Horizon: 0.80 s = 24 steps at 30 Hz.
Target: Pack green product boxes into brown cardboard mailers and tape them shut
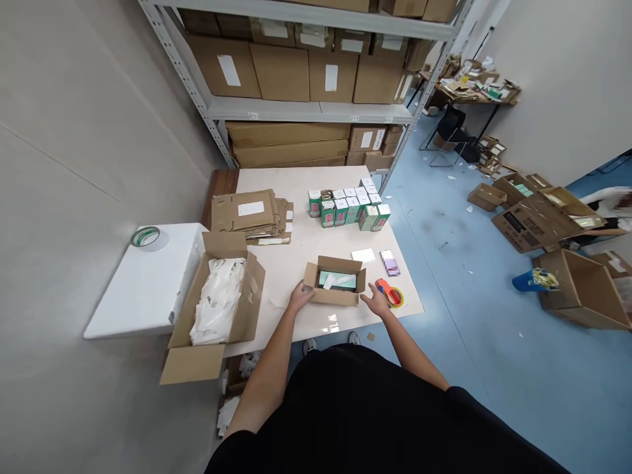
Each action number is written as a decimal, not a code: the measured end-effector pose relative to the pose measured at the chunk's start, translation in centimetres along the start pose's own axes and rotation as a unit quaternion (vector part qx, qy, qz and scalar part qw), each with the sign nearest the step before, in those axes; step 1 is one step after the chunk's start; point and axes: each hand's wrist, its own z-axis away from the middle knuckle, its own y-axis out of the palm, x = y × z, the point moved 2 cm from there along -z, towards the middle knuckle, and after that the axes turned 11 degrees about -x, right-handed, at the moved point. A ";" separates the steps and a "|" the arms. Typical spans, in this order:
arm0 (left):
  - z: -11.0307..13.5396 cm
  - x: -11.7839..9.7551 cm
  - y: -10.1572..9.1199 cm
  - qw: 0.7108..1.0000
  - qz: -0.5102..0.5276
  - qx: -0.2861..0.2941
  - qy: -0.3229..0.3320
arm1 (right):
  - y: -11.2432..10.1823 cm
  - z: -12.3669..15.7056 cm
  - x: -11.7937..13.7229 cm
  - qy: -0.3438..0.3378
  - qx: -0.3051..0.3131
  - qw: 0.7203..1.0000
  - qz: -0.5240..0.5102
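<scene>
A small open cardboard box (336, 298) stands near the front edge of the table, its flaps folded outward. Inside it lies a pale green box (345, 282) with a white crumpled piece on top. My left hand (300, 297) grips the cardboard box at its left end, by the flap. At the right end, my right hand (376, 301) has its fingers apart and holds nothing; whether the fingertips touch the cardboard I cannot tell. Just beyond that hand lies a red-orange tape dispenser (389, 292) with a yellow roll.
Several green-and-white boxes (351, 209) stand at the back of the table (301, 253). Flattened cartons (247, 214) are stacked left of them. A large carton (254, 296) of white plastic packing sits at the left. A white card (364, 255) and purple item (390, 263) lie at right.
</scene>
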 end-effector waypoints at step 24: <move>0.3 -5.2 1.7 0.958 -0.237 -0.038 0.156 | 5.4 -0.7 -0.6 0.044 -0.124 0.990 0.050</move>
